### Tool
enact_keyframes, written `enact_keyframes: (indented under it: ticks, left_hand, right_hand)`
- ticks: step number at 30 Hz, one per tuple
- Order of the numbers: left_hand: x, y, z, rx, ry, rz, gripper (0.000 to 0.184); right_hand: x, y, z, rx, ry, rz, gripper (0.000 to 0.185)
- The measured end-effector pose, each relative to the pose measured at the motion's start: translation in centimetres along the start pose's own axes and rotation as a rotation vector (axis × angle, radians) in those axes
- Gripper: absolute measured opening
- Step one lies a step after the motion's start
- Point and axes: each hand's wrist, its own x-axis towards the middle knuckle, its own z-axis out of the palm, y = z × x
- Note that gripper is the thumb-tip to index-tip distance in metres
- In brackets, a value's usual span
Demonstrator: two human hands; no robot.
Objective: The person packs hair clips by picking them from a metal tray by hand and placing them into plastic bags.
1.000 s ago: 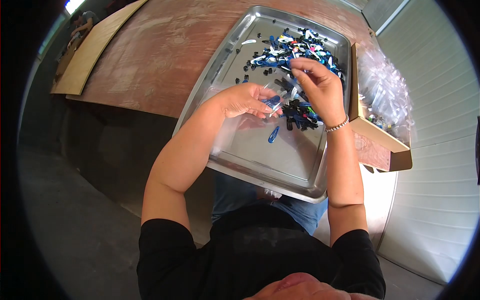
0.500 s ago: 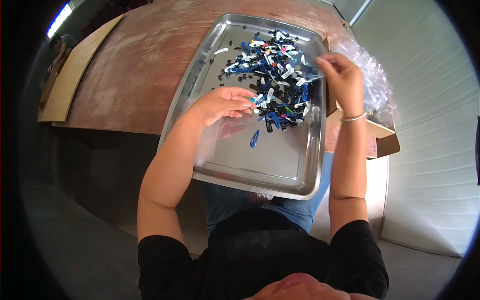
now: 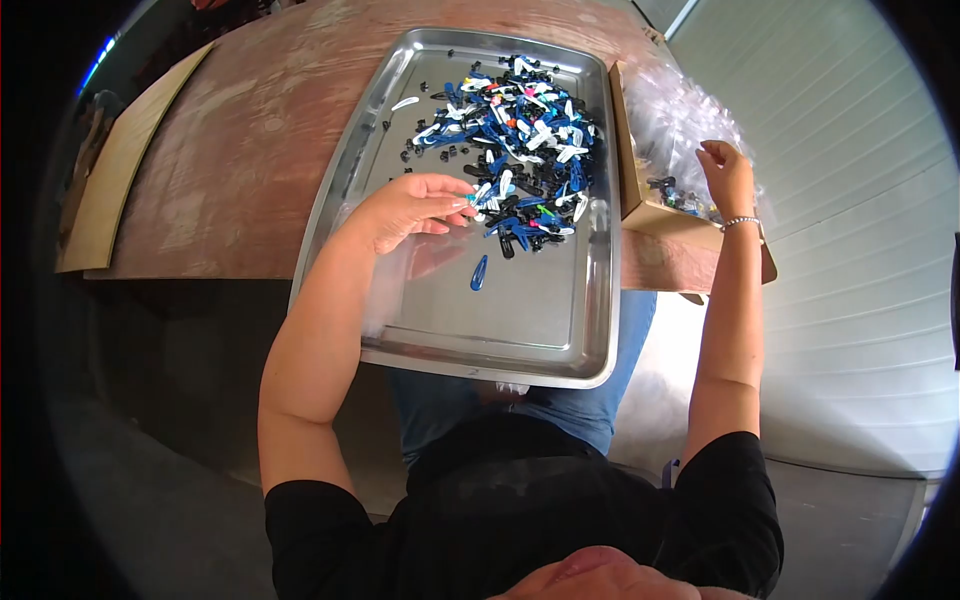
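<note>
A metal tray holds a heap of snap hair clips in blue, black and white, with a few brighter bits. My left hand is over the tray at the heap's near-left edge, its fingers closed round a small teal-and-white hair clip, partly hidden. One blue hair clip lies apart, nearer to me. To the right, my right hand is above a cardboard box full of clear plastic bags. Its fingers are bent, the tips slightly apart, with nothing distinct between them.
The tray's near end juts over the edge of the reddish wooden table, above my lap. A wooden board stands at the table's left end. A pale ribbed wall rises close on the right.
My right hand has moved right, from the tray's rim with clear plastic at its fingers, to over the box. My left hand stays by the heap. The whole view has shifted slightly.
</note>
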Motion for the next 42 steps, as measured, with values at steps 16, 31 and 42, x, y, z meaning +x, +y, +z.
enact_keyframes:
  ticks: [16, 31, 42]
  left_hand:
    - [-1.7, 0.3, -4.0, -0.111, 0.462, 0.123, 0.037]
    - [-1.8, 1.2, -2.7, -0.047, 0.335, -0.015, 0.041]
    - [-0.6, -0.7, -3.0, -0.239, 0.254, 0.144, 0.04]
  right_hand:
    - [-9.2, -26.1, 11.3, 0.28, -0.793, -0.926, 0.021]
    - [-13.6, -26.3, 16.7, 0.146, -0.415, -1.254, 0.012]
    - [-9.2, -24.9, 14.6, 0.113, -0.039, -0.998, 0.01]
